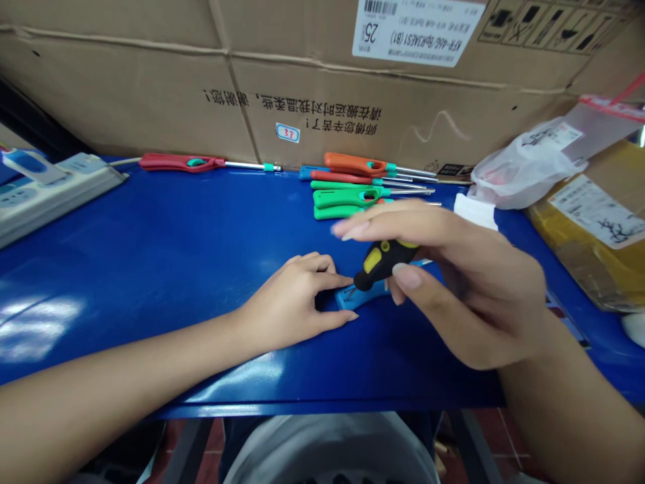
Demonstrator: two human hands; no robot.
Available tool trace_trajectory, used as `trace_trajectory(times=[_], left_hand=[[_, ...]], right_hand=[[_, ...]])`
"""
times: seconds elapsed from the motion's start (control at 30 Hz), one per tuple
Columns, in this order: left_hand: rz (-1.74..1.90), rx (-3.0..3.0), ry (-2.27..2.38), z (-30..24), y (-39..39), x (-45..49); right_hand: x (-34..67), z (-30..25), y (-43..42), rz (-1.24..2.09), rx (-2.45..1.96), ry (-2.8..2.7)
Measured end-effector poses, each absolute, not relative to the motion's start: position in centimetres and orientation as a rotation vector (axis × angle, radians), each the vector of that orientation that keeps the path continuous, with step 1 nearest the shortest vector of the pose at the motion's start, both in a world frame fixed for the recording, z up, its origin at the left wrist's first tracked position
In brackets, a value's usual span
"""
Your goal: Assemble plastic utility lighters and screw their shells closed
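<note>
My right hand [468,282] grips a short black and yellow screwdriver [383,261], its tip down on a blue lighter [360,296] lying on the blue table [176,255]. My left hand [297,302] rests on the table and pinches the near end of that blue lighter between thumb and forefinger. Most of the lighter is hidden under the screwdriver and my right fingers.
A pile of long lighters [363,185] in orange, red, green and blue lies behind my hands. A single red lighter [191,163] lies at the back left. A white power strip [45,188] sits far left. Cardboard boxes [302,74] wall the back; plastic bags [529,168] lie at right.
</note>
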State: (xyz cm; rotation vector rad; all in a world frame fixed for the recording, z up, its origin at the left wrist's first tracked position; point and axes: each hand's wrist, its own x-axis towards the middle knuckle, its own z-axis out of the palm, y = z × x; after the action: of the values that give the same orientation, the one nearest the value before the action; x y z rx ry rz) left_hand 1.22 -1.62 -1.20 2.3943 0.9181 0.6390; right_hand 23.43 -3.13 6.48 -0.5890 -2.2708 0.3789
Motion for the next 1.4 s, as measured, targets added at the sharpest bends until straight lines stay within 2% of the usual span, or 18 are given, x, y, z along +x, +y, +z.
trace_trajectory(times=[0.33,0.57,1.03,1.23,1.4], left_hand=[[0.546,2.338,0.979,-0.3,-2.2,1.5],[0.636,2.373,0.985,-0.9,-2.2,1.5],[0.58,2.309,0.96,-0.5,-2.6,1.8],[0.569,2.439,0.997,-0.1,-2.6,1.6],[0.315,2.523,1.098,2.0,-2.2,0.5]], right_hand=[[22.0,5.9,-3.1,0.079,-0.597,-2.169],[22.8,6.1,-2.9,0.465,-0.489,-2.159],[22.0,6.0,-3.4,0.402,-0.545,-2.122],[22.5,6.2,-3.1,0.616,-0.632,-2.073],[23.8,7.6,-2.8,0.627,-0.613,-1.733]])
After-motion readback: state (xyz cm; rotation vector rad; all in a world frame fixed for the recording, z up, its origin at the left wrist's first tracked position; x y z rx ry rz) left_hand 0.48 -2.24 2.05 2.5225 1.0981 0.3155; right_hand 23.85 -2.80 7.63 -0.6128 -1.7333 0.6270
